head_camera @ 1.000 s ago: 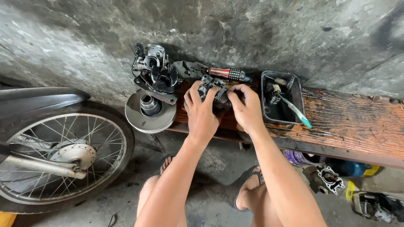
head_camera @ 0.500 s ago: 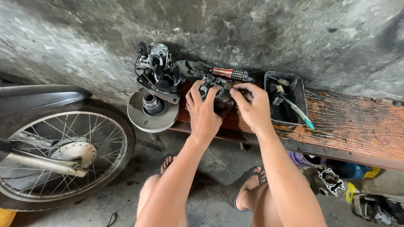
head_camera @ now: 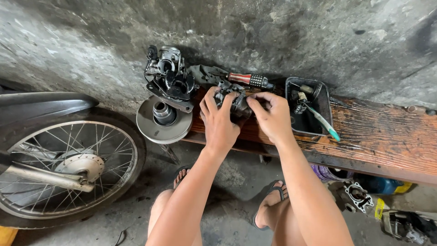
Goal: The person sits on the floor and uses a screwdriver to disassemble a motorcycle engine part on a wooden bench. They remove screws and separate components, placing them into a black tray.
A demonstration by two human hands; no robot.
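Both hands grip a small dark, greasy metal engine part over a wooden bench. My left hand wraps its left side with fingers over the top. My right hand pinches its right side. Most of the part is hidden by my fingers. Just behind it lies a screwdriver with a red striped handle.
A carburetor-like assembly and a round metal pulley disc sit left of my hands. A black tray with small parts and a toothbrush stands on the right. A spoked motorcycle wheel is at left. Engine parts lie under the bench.
The view has shifted slightly. My hands stay on the dark part, with fingers turning it a little.
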